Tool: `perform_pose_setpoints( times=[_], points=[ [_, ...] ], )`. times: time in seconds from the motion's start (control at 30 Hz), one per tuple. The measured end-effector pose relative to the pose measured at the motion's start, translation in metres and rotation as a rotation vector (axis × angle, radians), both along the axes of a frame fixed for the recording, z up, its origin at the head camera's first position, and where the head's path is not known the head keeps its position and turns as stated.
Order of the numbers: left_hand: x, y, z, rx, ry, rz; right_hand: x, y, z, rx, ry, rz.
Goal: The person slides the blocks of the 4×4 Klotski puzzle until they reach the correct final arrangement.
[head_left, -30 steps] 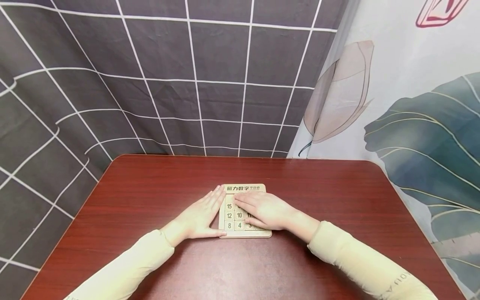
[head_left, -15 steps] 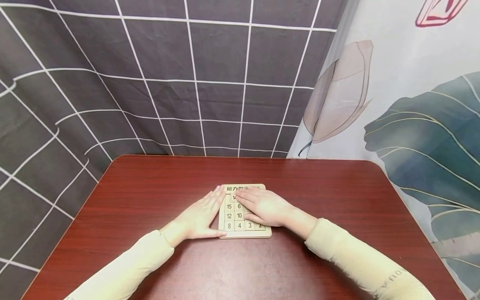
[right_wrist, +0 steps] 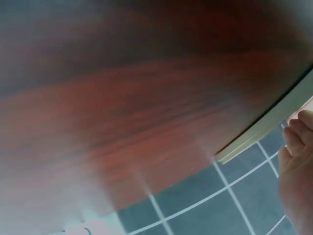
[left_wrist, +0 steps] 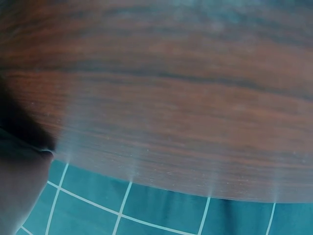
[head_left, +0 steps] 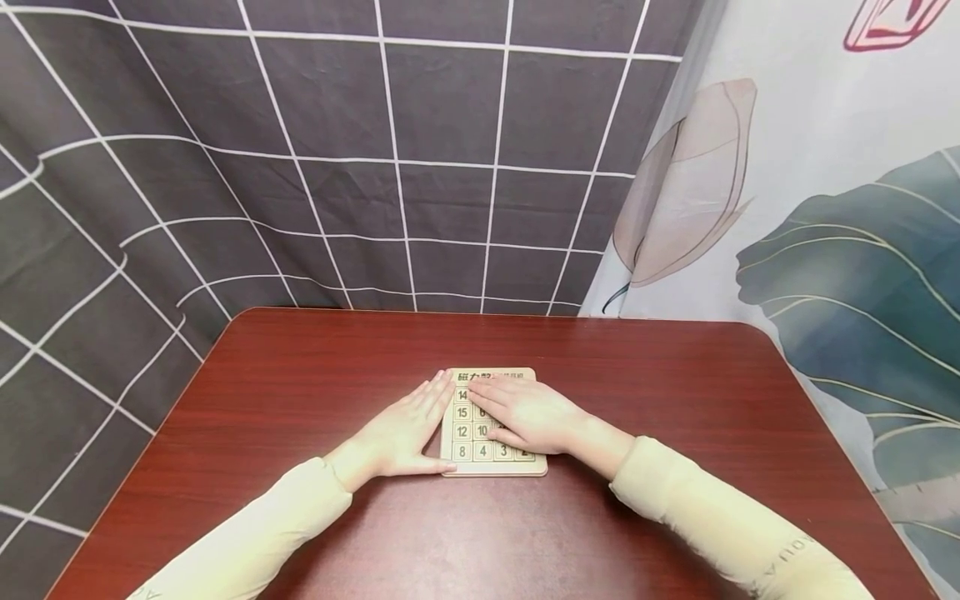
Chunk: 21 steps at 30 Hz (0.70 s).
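A pale number sliding puzzle (head_left: 495, 469) lies flat on the table, its tiles marked with dark numerals. Along its left edge rest the straight fingers of my left hand (head_left: 397, 435), the thumb touching the lower left corner. My right hand (head_left: 538, 418) lies over the upper right tiles with fingers straight, hiding several of them and part of the printed heading. Beside its fingertips the 14 tile (head_left: 462, 395) sits in the top left slot. In the right wrist view, the puzzle's side (right_wrist: 274, 120) and curled-looking fingers (right_wrist: 293, 142) appear at the right.
The reddish-brown wooden table (head_left: 337, 350) has rounded far corners. Behind it hangs a dark grey curtain (head_left: 442, 200) with white grid lines. A white curtain (head_left: 795, 167) with leaf prints hangs at the right.
The 14 tile has slid left into the top left slot. My right hand has shifted slightly up the puzzle, uncovering more bottom-row tiles. My left hand stays at the edge.
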<state>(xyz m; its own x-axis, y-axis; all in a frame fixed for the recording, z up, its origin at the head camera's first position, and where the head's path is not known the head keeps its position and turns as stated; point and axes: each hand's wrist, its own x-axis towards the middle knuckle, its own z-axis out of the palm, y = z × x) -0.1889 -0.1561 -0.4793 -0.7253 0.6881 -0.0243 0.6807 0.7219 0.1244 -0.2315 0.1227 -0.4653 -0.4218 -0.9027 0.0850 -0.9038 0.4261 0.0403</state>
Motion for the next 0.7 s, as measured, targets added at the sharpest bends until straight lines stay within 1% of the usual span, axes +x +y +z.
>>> perform_pose_setpoints(
  times=[0.17,0.33,0.53,0.7],
  points=[
    [0.000,0.001,0.000,0.002,0.014,-0.007,0.002,0.024,0.000,-0.048,0.041,0.000],
    [0.000,-0.001,0.001,-0.031,0.040,-0.004,0.002,0.041,-0.003,-0.059,0.055,-0.006],
    [0.001,0.000,0.003,-0.042,0.077,-0.011,0.000,0.041,-0.006,-0.066,0.060,0.001],
    [0.001,0.001,0.003,-0.037,0.080,-0.011,0.000,0.032,-0.009,-0.054,0.057,-0.002]
  ],
)
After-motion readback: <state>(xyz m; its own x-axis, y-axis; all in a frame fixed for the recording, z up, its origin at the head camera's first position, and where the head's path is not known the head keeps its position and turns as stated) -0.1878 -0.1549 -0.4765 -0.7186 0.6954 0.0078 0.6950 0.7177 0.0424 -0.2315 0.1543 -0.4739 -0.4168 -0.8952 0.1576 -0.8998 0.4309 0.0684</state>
